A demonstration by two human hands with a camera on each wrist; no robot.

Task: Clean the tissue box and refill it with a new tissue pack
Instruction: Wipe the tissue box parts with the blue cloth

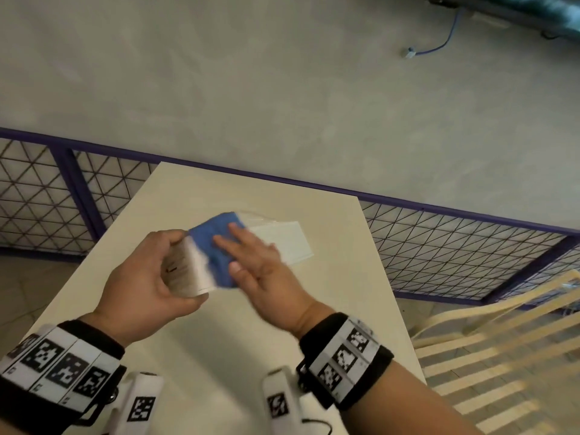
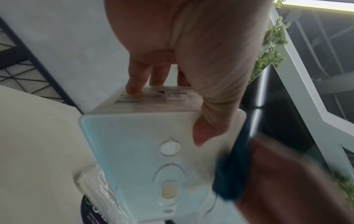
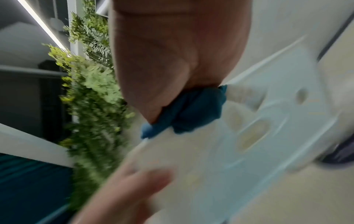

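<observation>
My left hand grips the white plastic tissue box by one end and holds it tilted above the table. In the left wrist view the thumb lies on the box's wide face, and the fingers curl over a labelled end. My right hand presses a blue cloth flat against the box with straight fingers. The cloth is bunched under the palm, blurred by motion. A new tissue pack in clear plastic lies on the table just beyond the box.
The cream table ends close on the right. A purple-framed mesh fence runs behind it. A slatted wooden chair stands at the right. A blue cable lies on the floor. Green foliage shows in the right wrist view.
</observation>
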